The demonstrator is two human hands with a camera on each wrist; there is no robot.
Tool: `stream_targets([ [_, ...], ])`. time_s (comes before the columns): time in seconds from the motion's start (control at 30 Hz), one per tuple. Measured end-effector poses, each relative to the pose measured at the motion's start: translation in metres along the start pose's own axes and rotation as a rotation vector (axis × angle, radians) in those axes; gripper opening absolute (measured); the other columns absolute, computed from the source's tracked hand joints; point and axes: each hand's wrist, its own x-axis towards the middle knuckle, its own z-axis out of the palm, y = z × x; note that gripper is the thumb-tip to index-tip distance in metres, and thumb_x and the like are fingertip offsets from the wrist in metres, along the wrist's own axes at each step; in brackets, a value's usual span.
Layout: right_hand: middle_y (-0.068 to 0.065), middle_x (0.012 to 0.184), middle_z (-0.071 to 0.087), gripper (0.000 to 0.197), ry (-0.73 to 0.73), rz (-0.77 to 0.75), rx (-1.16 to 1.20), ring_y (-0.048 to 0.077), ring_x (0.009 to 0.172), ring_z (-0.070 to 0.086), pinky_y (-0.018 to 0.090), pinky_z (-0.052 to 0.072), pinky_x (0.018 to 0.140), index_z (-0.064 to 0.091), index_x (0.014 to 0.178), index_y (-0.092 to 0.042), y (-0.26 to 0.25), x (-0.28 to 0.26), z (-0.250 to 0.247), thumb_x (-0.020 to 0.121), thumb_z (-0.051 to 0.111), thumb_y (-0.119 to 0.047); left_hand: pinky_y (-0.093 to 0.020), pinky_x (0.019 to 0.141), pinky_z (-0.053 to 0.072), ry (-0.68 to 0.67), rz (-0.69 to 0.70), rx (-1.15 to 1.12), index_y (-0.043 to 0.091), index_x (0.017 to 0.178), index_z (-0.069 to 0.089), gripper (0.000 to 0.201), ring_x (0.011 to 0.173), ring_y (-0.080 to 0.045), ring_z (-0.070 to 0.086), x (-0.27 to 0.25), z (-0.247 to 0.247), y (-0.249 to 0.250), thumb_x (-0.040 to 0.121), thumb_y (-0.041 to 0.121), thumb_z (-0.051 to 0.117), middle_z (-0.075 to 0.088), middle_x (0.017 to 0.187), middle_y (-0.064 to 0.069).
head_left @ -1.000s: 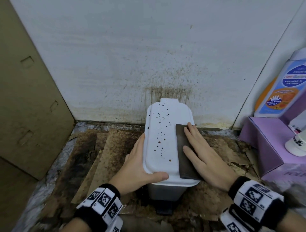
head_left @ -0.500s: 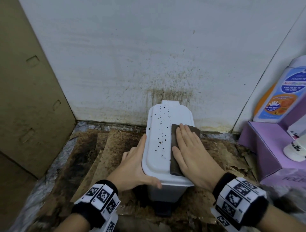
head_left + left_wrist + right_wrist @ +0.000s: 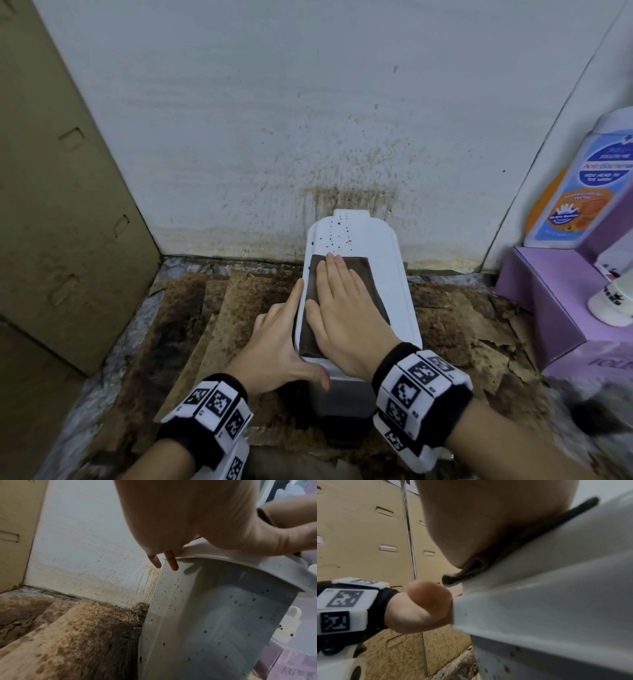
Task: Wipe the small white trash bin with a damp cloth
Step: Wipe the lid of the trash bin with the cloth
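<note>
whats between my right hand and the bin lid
A dark cloth, pressed flat under the right hand onto the bin lid. The head view shows it from above, the right wrist view its edge.

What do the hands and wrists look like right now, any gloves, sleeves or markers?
Both the left hand and the right hand are bare, with no gloves. The forearms are bare too, with no sleeves. Each wrist carries a black fabric band, the left band and the right band, ringed with white blocks printed with black square code markers.
</note>
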Motion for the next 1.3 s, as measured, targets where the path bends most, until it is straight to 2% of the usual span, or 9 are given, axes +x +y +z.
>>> stream_targets([
  [0.2, 0.013, 0.168, -0.012, 0.066, -0.014, -0.007, 0.086, 0.02, 0.155, -0.016, 0.033, -0.008, 0.125, -0.003, 0.159, -0.004, 0.0, 0.0, -0.004, 0.107, 0.013, -0.041, -0.032, 0.116, 0.016, -0.031, -0.071, -0.009, 0.038, 0.154, -0.03, 0.168, 0.142, -0.002, 0.009, -0.003, -0.001, -0.001, 0.039, 0.074, 0.086, 0.013, 0.154, 0.019],
  [0.3, 0.0, 0.167, -0.02, 0.066, 0.03, -0.003, 0.27, 0.008, 0.15, -0.026, 0.028, -0.012, 0.123, -0.01, 0.159, -0.013, 0.007, -0.013, -0.017, 0.108, 0.016, -0.046, -0.031, 0.117, 0.009, -0.025, -0.063, 0.064, 0.032, 0.146, -0.042, 0.172, 0.138, 0.006, -0.001, -0.008, -0.007, 0.004, 0.033, 0.091, 0.072, 0.0, 0.142, 0.03],
  [0.47, -0.004, 0.165, 0.023, 0.056, 0.286, 0.157, 0.263, 0.007, 0.153, 0.009, 0.027, 0.004, 0.123, 0.02, 0.158, -0.02, 0.049, -0.044, -0.026, 0.107, 0.021, -0.044, -0.032, 0.122, 0.006, 0.243, 0.034, -0.055, 0.035, 0.16, -0.004, 0.111, 0.144, 0.015, -0.006, -0.012, -0.019, 0.023, 0.072, 0.098, 0.018, 0.0, 0.156, 0.033],
  [0.6, -0.001, 0.167, 0.012, 0.058, 0.265, 0.263, 0.308, 0.012, 0.154, 0.0, 0.029, -0.001, 0.121, 0.014, 0.158, -0.024, 0.071, -0.05, -0.012, 0.105, 0.014, -0.049, -0.029, 0.123, 0.015, 0.324, 0.112, 0.142, 0.031, 0.155, 0.029, 0.073, 0.148, 0.006, 0.009, 0.003, -0.01, 0.063, 0.094, 0.071, 0.022, 0.017, 0.158, 0.023],
  [0.73, -0.01, 0.167, -0.017, 0.062, 0.124, 0.234, 0.523, 0.002, 0.151, -0.017, 0.036, 0.0, 0.127, -0.018, 0.155, -0.029, 0.075, -0.051, 0.007, 0.103, 0.006, -0.052, -0.028, 0.124, -0.003, 0.191, 0.057, 0.35, 0.027, 0.162, 0.009, 0.071, 0.154, -0.003, -0.01, 0.018, 0.01, 0.081, 0.103, 0.062, 0.024, -0.005, 0.169, 0.012],
  [0.83, -0.019, 0.163, -0.021, 0.06, 0.127, 0.245, 0.638, -0.006, 0.148, -0.018, 0.029, -0.003, 0.125, -0.022, 0.15, -0.036, 0.076, -0.052, 0.007, 0.101, 0.007, -0.055, -0.03, 0.12, -0.013, 0.12, -0.014, 0.451, 0.022, 0.162, -0.008, 0.079, 0.154, -0.013, -0.023, 0.026, 0.018, 0.082, 0.103, 0.062, 0.026, -0.021, 0.169, 0.0],
  [0.97, -0.022, 0.161, -0.017, 0.054, 0.171, 0.209, 0.603, -0.008, 0.148, -0.016, 0.021, -0.006, 0.121, -0.024, 0.144, -0.04, 0.075, -0.05, 0.006, 0.102, 0.008, -0.049, -0.035, 0.124, -0.009, 0.158, -0.008, 0.489, 0.02, 0.162, -0.006, 0.083, 0.153, -0.016, -0.026, 0.027, 0.021, 0.076, 0.101, 0.064, 0.028, -0.019, 0.169, -0.002],
  [1.1, -0.033, 0.148, -0.035, 0.046, 0.168, 0.133, 0.485, -0.015, 0.138, -0.033, 0.021, -0.011, 0.12, -0.039, 0.131, -0.05, 0.075, -0.05, 0.011, 0.098, -0.007, -0.056, -0.034, 0.125, -0.003, 0.194, -0.043, 0.368, 0.02, 0.163, -0.004, 0.088, 0.151, -0.01, -0.026, 0.026, 0.02, 0.071, 0.098, 0.066, 0.035, -0.02, 0.168, 0.007],
  [1.3, -0.02, 0.164, -0.017, 0.06, 0.204, 0.201, 0.616, -0.008, 0.148, -0.02, 0.026, -0.003, 0.123, -0.019, 0.149, -0.045, 0.075, -0.049, 0.015, 0.097, 0.005, -0.06, -0.025, 0.121, 0.001, 0.215, -0.045, 0.213, 0.025, 0.163, -0.004, 0.094, 0.153, -0.004, -0.019, 0.022, 0.019, 0.063, 0.095, 0.065, 0.047, -0.024, 0.166, 0.017],
])
